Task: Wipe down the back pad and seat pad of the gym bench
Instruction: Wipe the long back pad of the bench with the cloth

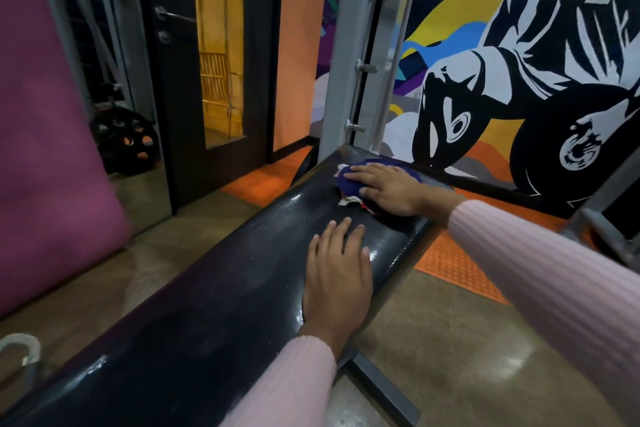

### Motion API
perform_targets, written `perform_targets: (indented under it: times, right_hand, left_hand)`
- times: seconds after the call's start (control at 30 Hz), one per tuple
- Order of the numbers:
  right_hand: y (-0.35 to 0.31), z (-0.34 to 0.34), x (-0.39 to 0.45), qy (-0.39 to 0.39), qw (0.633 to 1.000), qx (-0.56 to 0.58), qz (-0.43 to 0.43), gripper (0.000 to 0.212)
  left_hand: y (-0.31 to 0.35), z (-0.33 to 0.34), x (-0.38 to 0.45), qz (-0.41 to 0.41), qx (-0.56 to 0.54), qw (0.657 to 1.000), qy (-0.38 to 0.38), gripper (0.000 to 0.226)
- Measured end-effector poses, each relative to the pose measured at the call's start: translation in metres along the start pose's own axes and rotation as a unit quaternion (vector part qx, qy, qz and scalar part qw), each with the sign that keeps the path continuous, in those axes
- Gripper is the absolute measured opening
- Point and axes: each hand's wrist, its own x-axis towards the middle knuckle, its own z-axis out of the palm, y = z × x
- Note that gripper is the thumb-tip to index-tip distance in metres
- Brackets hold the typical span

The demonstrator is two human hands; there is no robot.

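Head | right hand presses cloth | bench pad runs lower-left to upper-right

Bench pad bare toward near end; grey upright blocks far end; floor open both sides.

Hidden and cut-off parts around the bench

The black bench pad runs out of frame at the lower left, so its near end is unseen. The right hand covers the middle of the blue cloth. Both pink sleeves are cut by the frame's edges. The weight plate is dim and partly hidden behind the purple mat.
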Motion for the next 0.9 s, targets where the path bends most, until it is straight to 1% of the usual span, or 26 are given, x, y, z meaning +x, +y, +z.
perform_targets:
  times: [0.1,0.17,0.23,0.27,0.33,0.43,0.5,0.63,0.7,0.8,0.9]
  right_hand:
    - [0.015,-0.008,0.015,0.001,0.998,0.009,0.062,0.048]
    - [0.01,-0.009,0.034,-0.002,0.995,0.001,0.103,0.051]
    - [-0.005,-0.006,0.05,-0.008,0.993,-0.009,0.118,0.054]
    - [-0.014,-0.003,0.054,-0.011,0.994,-0.014,0.11,0.054]
    - [-0.028,0.004,0.05,-0.016,0.997,-0.03,0.067,0.052]
    - [-0.029,0.003,0.025,-0.019,1.0,-0.017,0.012,0.049]
    - [-0.018,-0.004,0.017,-0.029,0.999,0.006,0.013,0.049]
    - [-0.005,-0.01,0.04,-0.028,0.995,0.004,0.095,0.052]
    - [-0.014,-0.008,0.058,-0.045,0.992,-0.007,0.114,0.054]
    - [-0.03,-0.001,0.068,-0.046,0.995,-0.016,0.087,0.054]
    - [-0.028,-0.002,0.048,-0.047,0.999,-0.008,0.023,0.051]
  left_hand:
    - [-0.001,0.002,0.0,-0.007,-0.009,1.0,-0.002,0.049]
    - [-0.001,0.002,0.0,-0.01,-0.011,1.0,0.002,0.049]
    - [-0.001,0.002,0.001,-0.009,-0.01,1.0,0.006,0.047]
    - [-0.001,0.003,0.001,-0.011,-0.011,1.0,0.005,0.047]
    - [-0.002,0.003,0.001,-0.014,-0.009,1.0,0.005,0.048]
    - [-0.001,0.002,0.001,-0.011,-0.004,1.0,-0.001,0.048]
    - [-0.001,0.002,0.0,-0.007,-0.009,1.0,0.003,0.046]
    - [-0.002,0.002,0.0,-0.009,-0.014,1.0,0.005,0.046]
    - [-0.002,0.002,0.001,-0.01,-0.012,1.0,-0.002,0.049]
    - [-0.001,0.002,0.001,-0.012,-0.013,1.0,-0.007,0.05]
    - [-0.002,0.001,0.001,-0.01,-0.016,1.0,-0.006,0.048]
